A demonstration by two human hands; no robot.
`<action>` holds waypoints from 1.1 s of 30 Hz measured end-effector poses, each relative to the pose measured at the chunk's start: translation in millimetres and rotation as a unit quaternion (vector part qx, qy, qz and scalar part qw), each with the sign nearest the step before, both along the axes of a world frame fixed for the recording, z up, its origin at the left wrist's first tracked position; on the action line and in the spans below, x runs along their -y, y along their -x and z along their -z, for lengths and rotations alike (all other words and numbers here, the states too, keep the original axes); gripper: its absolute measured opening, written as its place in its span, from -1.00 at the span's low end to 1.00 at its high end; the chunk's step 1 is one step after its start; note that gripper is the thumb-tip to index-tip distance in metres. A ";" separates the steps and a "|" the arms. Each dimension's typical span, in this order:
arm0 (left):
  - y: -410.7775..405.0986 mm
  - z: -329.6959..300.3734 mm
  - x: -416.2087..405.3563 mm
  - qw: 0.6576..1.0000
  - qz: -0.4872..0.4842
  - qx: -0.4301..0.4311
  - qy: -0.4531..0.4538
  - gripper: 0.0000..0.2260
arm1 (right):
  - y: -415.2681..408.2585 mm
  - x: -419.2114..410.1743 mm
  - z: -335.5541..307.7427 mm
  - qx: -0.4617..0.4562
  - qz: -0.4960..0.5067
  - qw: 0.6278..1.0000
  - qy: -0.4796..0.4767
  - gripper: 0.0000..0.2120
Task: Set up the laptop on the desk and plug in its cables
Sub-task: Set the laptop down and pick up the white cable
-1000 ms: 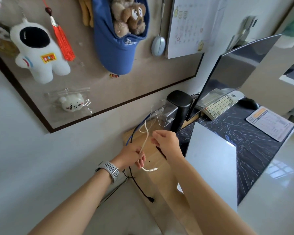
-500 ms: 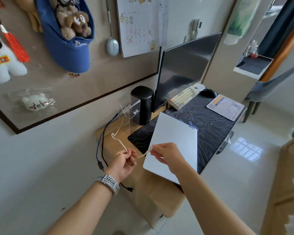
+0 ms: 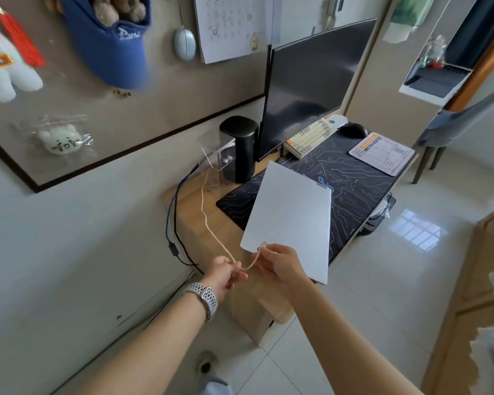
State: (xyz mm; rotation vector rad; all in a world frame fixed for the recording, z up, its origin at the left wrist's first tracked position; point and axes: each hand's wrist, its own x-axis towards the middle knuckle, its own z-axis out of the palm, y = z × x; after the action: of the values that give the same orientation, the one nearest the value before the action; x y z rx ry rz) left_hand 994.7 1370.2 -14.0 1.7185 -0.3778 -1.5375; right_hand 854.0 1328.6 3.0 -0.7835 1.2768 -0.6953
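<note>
1. While the closed laptop (image 3: 290, 220) lies flat on the desk (image 3: 208, 220), partly over the patterned desk mat (image 3: 354, 189), you hold the beige cable (image 3: 211, 229) in both hands just off its near corner.
2. Your right hand (image 3: 280, 263) pinches the cable close behind the plug (image 3: 262, 245), thumb and fingers curled on it. The plug tip sits at the laptop's near edge; whether it touches a port I cannot tell.
3. Your left hand (image 3: 226, 273) grips the cable a little further back, fingers curled round it. This appears to feed slack, so that the short loop between your hands hangs loose and the plug end is free to be aimed.
4. The cable runs up from your left hand across the wooden top to the clear plastic stand (image 3: 220, 161) beside the black cylinder (image 3: 241, 149). It looks thin, limp and lightly kinked.
5. The laptop is a plain silver slab, lid shut, set askew to the monitor (image 3: 314, 89) and keyboard (image 3: 308, 138).
6. Judgement: plugging in is in hand; the lid is not yet opened.
</note>
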 end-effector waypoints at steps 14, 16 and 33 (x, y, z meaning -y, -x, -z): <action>-30.7 7.1 55.1 0.975 0.109 0.187 0.050 -0.88 | -17.5 -12.1 61.4 -0.043 0.091 0.989 -0.104 -0.90; -28.4 11.0 66.1 0.970 0.138 0.194 0.045 -0.89 | -24.9 -7.9 62.2 -0.041 0.095 0.989 -0.108 -0.90; -32.6 30.5 117.8 0.967 0.223 0.120 0.019 -0.89 | -43.7 -1.2 75.3 -0.013 0.152 0.980 -0.126 -0.89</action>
State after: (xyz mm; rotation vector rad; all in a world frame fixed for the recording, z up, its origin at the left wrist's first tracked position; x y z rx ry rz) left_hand 1027.4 1252.4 -44.5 1.8809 -0.9673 -1.6121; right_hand 897.7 1329.8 -72.3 -0.3947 1.4925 -0.7488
